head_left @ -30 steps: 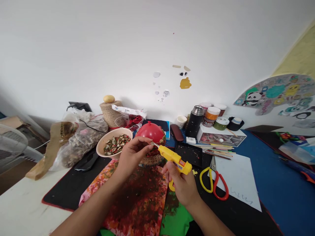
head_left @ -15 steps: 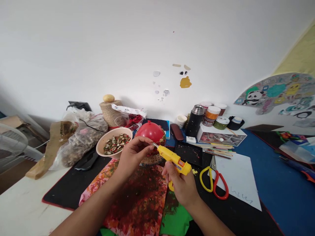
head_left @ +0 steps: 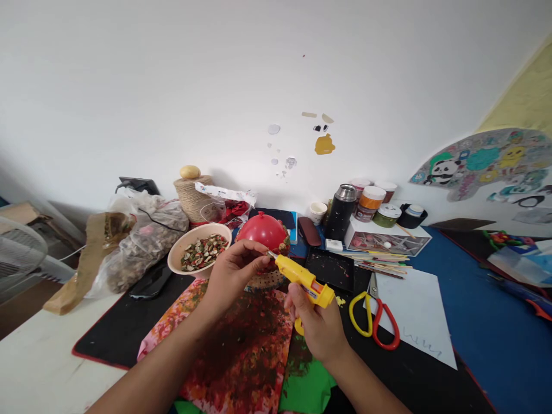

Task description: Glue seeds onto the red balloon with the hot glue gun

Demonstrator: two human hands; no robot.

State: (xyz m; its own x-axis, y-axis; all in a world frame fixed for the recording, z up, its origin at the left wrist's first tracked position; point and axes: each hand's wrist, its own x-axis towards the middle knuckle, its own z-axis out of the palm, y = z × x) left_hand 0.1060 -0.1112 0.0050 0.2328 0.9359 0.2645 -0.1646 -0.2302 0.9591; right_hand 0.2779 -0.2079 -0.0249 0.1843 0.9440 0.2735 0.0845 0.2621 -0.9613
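A yellow hot glue gun (head_left: 299,275) is gripped in my right hand (head_left: 321,328), its metal nozzle pointing up and left. The nozzle tip meets the fingertips of my left hand (head_left: 237,273), which are pinched together. Whatever small piece they hold is too small to name. Just behind them a red balloon (head_left: 262,230) sits on a woven base (head_left: 265,281), with brownish bits stuck along its right side. To the left stands a pale bowl (head_left: 175,261) of small mixed brown, green and red pieces. Below my hands lies a red, paint-stained sheet (head_left: 241,351).
Yellow-and-red scissors (head_left: 374,322) lie on white paper (head_left: 425,322) at the right. Behind are a black tray (head_left: 330,270), a black flask (head_left: 341,213), paint jars (head_left: 371,201) on a drawer box, and wooden sticks (head_left: 388,261). Plastic bags (head_left: 142,236) and a twine spool (head_left: 192,198) stand left.
Hardly anything differs. Both hands keep the same pose, with the nozzle still at my left fingertips; the whole view has shifted very slightly.
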